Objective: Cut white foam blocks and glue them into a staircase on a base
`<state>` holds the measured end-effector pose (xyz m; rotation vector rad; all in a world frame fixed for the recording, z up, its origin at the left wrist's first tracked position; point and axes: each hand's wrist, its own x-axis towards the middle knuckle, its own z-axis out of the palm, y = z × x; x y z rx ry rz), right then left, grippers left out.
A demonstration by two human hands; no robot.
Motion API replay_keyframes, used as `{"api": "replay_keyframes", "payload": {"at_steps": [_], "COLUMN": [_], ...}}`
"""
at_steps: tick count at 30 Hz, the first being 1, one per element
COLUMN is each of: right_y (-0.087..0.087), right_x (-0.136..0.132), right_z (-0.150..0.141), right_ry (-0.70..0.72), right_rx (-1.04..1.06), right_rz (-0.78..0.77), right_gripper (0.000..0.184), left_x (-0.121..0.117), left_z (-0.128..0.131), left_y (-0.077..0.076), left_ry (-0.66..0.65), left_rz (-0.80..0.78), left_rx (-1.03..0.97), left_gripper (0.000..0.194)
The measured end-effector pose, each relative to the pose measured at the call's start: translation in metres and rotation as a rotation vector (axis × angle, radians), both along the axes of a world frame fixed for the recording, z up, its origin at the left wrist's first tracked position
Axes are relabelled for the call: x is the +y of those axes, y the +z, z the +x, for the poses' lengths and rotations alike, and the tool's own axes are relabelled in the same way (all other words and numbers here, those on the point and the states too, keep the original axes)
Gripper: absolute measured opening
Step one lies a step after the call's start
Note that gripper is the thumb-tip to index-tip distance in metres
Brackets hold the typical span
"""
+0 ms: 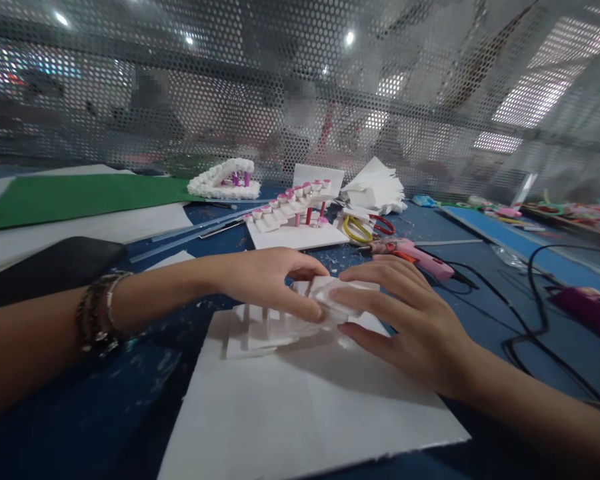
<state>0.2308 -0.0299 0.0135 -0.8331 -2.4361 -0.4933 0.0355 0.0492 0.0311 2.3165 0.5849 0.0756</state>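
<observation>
A small white stepped model (265, 330), like a staircase of foam board pieces, stands on a flat white board (290, 407) in front of me. My left hand (273, 280) reaches across from the left, its thumb and fingers closed around the model's upper part. From the right, my right hand (405, 310) grips the white top pieces (337, 293) between thumb and fingers. Both hands meet near the model's right end. The fingers hide part of the upper steps, and how the pieces join there is not visible.
Behind stand a white staircase model (293, 203) with pink details and a fluffy white model (225, 180). Yellow-handled scissors (357, 229) and a pink glue gun (425, 259) with a black cord lie to the right. Green sheet (90, 197) and black object (55, 267) are left.
</observation>
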Motion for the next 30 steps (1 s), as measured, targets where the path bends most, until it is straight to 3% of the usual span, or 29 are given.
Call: {"api": "replay_keyframes", "payload": {"at_steps": [9,25,30], "right_y": [0.0010,-0.0023,0.0002], "right_x": [-0.0013,-0.0001,-0.0015], "right_z": [-0.0031,-0.0025,-0.0022], "right_ry": [0.009,0.001,0.033], "right_rx": [-0.026,-0.040,-0.075], "right_rz": [0.102,0.067,0.091], "right_gripper": [0.013,0.015,0.016], "left_x": [-0.0010,-0.0023,-0.0022], "left_z": [0.0025,0.0020,0.0022], "left_y": [-0.0021,-0.0021,-0.0024], "left_ry": [0.001,-0.006,-0.004], "left_rz": [-0.002,-0.049,0.003], "left_rx": [-0.006,-0.026,-0.015], "left_gripper": [0.042,0.040,0.044]}}
